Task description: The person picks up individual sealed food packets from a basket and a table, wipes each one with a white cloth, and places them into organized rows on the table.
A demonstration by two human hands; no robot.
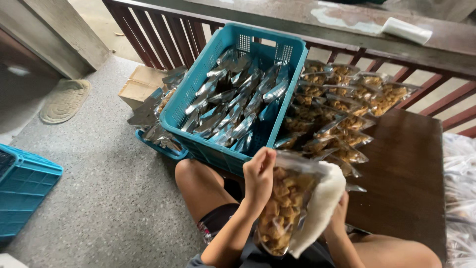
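1. Head view, surroundings: teal plastic crate ahead of the knees, tilted, packed with silver-backed pouches standing on edge. Second teal crate at far left on the speckled grey floor. Cardboard box behind the first crate, more silver pouches spilled beside it. Oval mat near the doorway, upper left.
2. Head view, right side: dark wooden desk carrying overlapping rows of clear filled pouches, golden-brown pieces visible inside. Red-brown wooden railing behind crate and desk. Folded white cloth on the ledge beyond the railing. Heap of clear plastic at far right edge.
3. In the way: near corner of the first crate just ahead of the raised hands; nearest row of desk pouches just beside the held one.
4. Held item: clear snack pouch, above the lap, between crate and desk, tilted, top edge upward. Contents: golden-brown chunks filling most of it. Film glossy, reflective.
5. Left hand: fingers closed on the pouch's upper left edge.
6. Right hand: mostly hidden behind a white cloth pressed against the pouch's right face; fingers wrapped into the cloth.
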